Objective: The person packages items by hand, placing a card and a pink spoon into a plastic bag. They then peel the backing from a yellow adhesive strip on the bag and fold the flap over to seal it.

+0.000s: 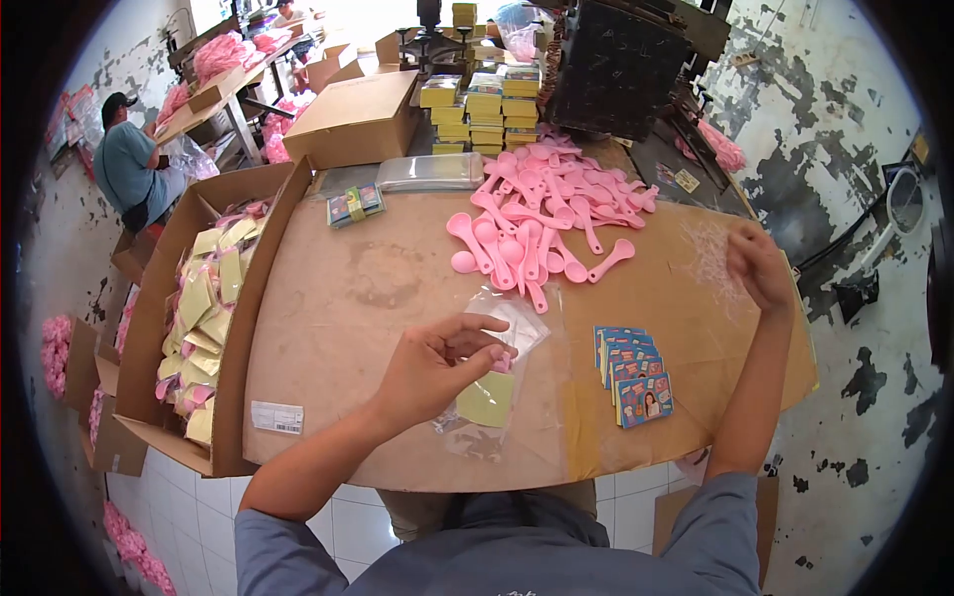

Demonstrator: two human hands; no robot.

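My left hand (452, 363) is closed, its thumb and fingers pinching at the top of a clear plastic bag. That bag holds a yellow-green card (486, 400) and something pink. Under and behind it lie more clear bags (527, 326). My right hand (757, 266) is raised over the table's right side, fingers curled, beside a tangle of thin clear strips (714, 260); whether it holds anything is hidden. Pink spoons (537, 214) are heaped beyond my left hand. Between my hands, a fanned stack of blue printed cards (636, 382) lies on the cardboard-covered table (348, 328).
At the left stands a long open box (268, 328) of packed bags. A banded card bundle (355, 206), a clear tray (429, 172), a closed carton (353, 117) and yellow-edged card stacks (487, 104) line the back. A seated person (134, 164) is at the far left.
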